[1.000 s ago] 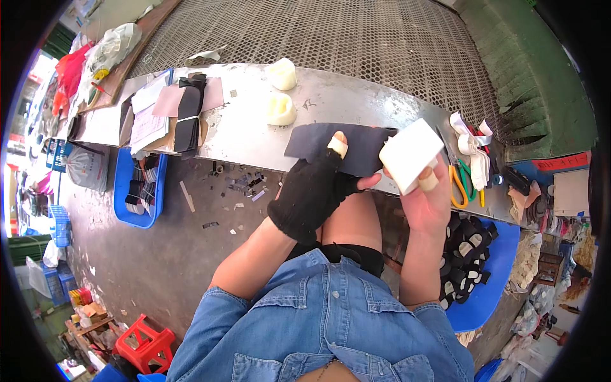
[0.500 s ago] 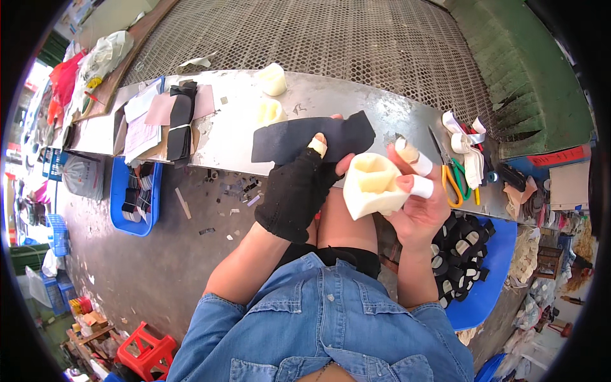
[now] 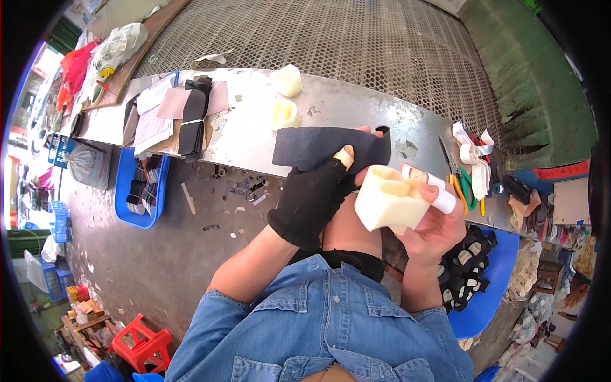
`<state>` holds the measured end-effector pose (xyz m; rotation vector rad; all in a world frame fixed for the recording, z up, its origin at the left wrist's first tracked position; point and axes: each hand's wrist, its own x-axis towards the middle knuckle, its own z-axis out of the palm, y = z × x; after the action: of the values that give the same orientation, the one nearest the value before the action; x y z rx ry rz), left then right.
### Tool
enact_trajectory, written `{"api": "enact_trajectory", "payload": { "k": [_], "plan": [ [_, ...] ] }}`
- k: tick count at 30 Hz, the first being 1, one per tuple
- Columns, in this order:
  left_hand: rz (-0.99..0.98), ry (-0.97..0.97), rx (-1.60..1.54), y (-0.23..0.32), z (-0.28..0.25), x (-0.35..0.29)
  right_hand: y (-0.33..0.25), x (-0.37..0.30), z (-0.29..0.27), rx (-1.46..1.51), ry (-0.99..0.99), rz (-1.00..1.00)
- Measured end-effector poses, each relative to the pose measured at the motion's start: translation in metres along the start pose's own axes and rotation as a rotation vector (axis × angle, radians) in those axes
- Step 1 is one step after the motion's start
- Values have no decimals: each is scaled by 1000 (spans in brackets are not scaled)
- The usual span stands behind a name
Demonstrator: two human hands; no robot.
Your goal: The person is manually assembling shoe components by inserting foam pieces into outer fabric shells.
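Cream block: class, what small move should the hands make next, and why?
Perhaps the right hand should bring the cream block slightly nearer the dark strip: the gloved left hand holds the strip, while the block, held separately, appears close by.

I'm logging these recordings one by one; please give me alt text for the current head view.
A person's black-gloved left hand holds a dark fabric strip while their right hand grips a hollowed cream block. Two similar blocks and a banded bundle of black strips lie on the metal bench in front.
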<state>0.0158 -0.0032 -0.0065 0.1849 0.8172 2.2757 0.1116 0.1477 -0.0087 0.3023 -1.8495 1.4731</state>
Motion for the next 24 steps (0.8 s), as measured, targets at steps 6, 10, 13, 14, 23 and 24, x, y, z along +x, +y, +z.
{"api": "enact_trajectory", "payload": {
  "k": [6,10,13,14,23,24],
  "plan": [
    [-87,-64,-160,5,13,-9,-1,13,8,-167,36,-154],
    [8,-257,80,4,1,-14,-5,17,13,-209,7,-195],
    [-40,-198,-34,1,0,-13,-5,17,13,-249,-31,-187],
    [-67,-206,-64,1,1,-13,-5,16,13,-244,-35,-191],
    [66,-210,183,-5,13,-32,-15,14,5,-282,21,-230],
    [91,-231,232,0,17,-34,-16,13,4,-290,9,-234]
  ]
}}
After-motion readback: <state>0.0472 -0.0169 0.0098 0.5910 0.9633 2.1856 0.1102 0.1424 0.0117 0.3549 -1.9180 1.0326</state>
